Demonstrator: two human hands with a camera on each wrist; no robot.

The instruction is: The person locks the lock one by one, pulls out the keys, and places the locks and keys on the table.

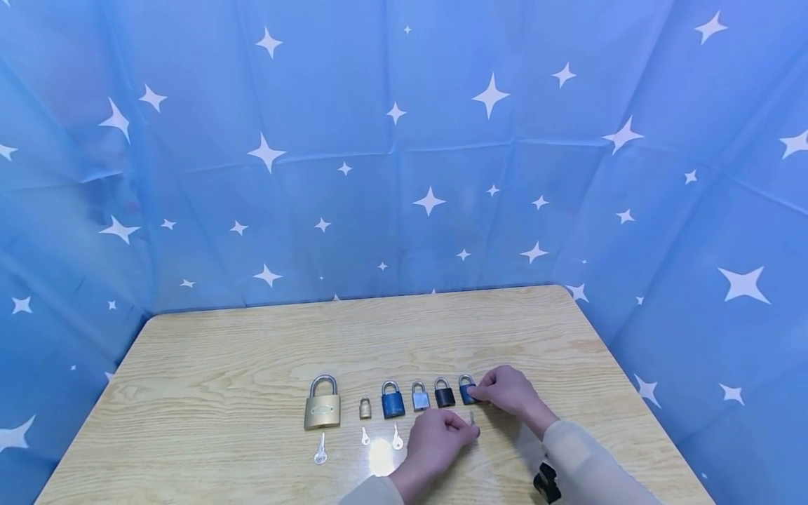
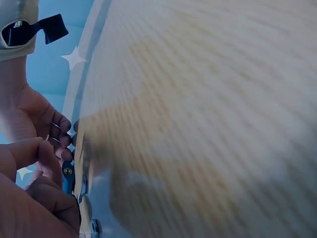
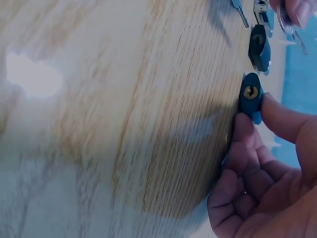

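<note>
My right hand [image 1: 507,390] pinches a small blue padlock [image 1: 466,395] at the right end of a row of padlocks. In the right wrist view, thumb and fingertips press its sides, and its brass keyhole faces the camera. Just in front of the row, my left hand [image 1: 437,440] pinches a silver key [image 1: 472,418], whose blade points up near the padlock but apart from it. Left of the gripped padlock stand a black padlock [image 1: 445,395], a silver-blue padlock [image 1: 420,400] and a larger blue padlock [image 1: 393,403].
Farther left lie a tiny brass padlock [image 1: 365,409] and a big brass padlock [image 1: 322,409]. Below them are a large key [image 1: 320,449], a small key [image 1: 365,437] and another key [image 1: 397,438]. The wooden table [image 1: 208,393] meets a blue star-patterned curtain [image 1: 353,105] behind.
</note>
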